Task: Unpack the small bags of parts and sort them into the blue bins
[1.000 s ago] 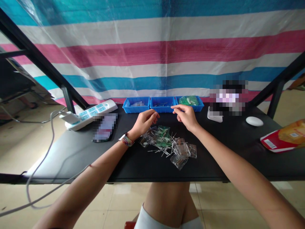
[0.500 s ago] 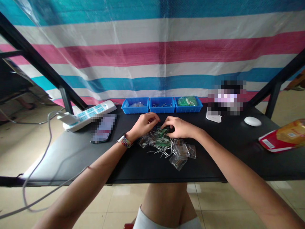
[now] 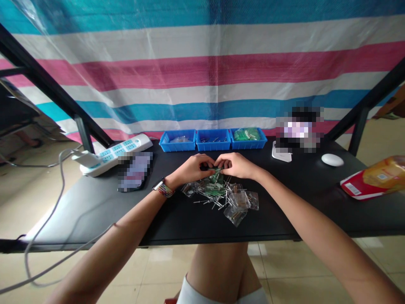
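My left hand (image 3: 191, 169) and my right hand (image 3: 239, 165) meet over the far side of a mixed heap on the black table. Their fingers are closed, pinching a small green packet (image 3: 216, 174) from both sides; the fingertips partly cover it. Below it lie more green pieces (image 3: 212, 189) and a scatter of thin silver blind rivets (image 3: 218, 200). Small clear bags (image 3: 239, 202) with brass-coloured pins in them form the right and near part of the heap. Another clear bag (image 3: 189, 189) lies by my left wrist.
Behind the heap stand three blue bins: the left bin (image 3: 177, 146) has clear bags, the middle bin (image 3: 213, 146) rivets, the right bin (image 3: 248, 145) green packets. A power strip (image 3: 118, 154) and phone (image 3: 136, 171) lie left; a white mouse (image 3: 332, 160) and red-yellow bag (image 3: 373, 177) right.
My hands have come together: the left moved right, and its fingers now meet those of the right at the green packet. The view has shifted slightly.
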Motion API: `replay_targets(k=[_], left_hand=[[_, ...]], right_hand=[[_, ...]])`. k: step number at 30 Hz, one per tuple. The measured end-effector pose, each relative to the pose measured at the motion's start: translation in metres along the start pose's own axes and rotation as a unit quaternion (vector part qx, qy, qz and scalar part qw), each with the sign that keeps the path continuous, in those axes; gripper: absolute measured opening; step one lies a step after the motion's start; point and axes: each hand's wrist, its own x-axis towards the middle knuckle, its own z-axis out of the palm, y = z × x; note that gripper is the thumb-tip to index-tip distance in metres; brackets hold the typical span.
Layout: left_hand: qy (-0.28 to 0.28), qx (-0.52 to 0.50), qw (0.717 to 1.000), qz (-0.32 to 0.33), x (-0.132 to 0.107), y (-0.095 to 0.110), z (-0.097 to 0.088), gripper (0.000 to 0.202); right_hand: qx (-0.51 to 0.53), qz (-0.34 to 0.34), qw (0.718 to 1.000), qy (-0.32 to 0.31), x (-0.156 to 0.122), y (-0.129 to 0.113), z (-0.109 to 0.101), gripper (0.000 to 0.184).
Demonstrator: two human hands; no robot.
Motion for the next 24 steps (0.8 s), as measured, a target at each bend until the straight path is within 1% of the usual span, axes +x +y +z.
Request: replay_targets(k=[3, 7, 9, 11, 14, 18, 20, 24], left_hand=[[0.011, -0.043, 0.999, -0.018, 0.001, -0.002, 0.002, 0.027], [0.027, -0.116, 0.992, -0.034, 0.002, -0.005, 0.004, 0.025], [0.03, -0.129, 0.991, -0.031, 0.003, -0.006, 0.004, 0.027], [0.039, -0.119, 0.992, -0.025, 0.003, -0.006, 0.004, 0.027], [0.058, -0.104, 0.992, -0.027, 0.003, -0.006, 0.004, 0.035], [0.056, -0.148, 0.987, -0.038, 0.003, -0.006, 0.004, 0.048], [0.06, -0.182, 0.981, -0.034, 0.004, -0.006, 0.005, 0.049], [0.086, -0.234, 0.968, -0.032, 0.005, -0.005, 0.005, 0.042]], right_hand=[[0.054, -0.01, 0.998, 0.02, 0.002, 0.003, 0.0, 0.026], [0.113, -0.01, 0.992, 0.058, 0.005, 0.006, 0.001, 0.028], [0.134, 0.002, 0.988, 0.077, 0.006, 0.008, 0.003, 0.028], [0.149, 0.017, 0.983, 0.103, 0.007, 0.01, 0.004, 0.025], [0.169, 0.026, 0.974, 0.149, 0.009, 0.011, 0.005, 0.022], [0.202, 0.02, 0.959, 0.198, 0.009, 0.01, 0.006, 0.026], [0.209, 0.017, 0.955, 0.21, 0.009, 0.009, 0.006, 0.027], [0.196, 0.004, 0.958, 0.209, 0.007, 0.005, 0.006, 0.025]])
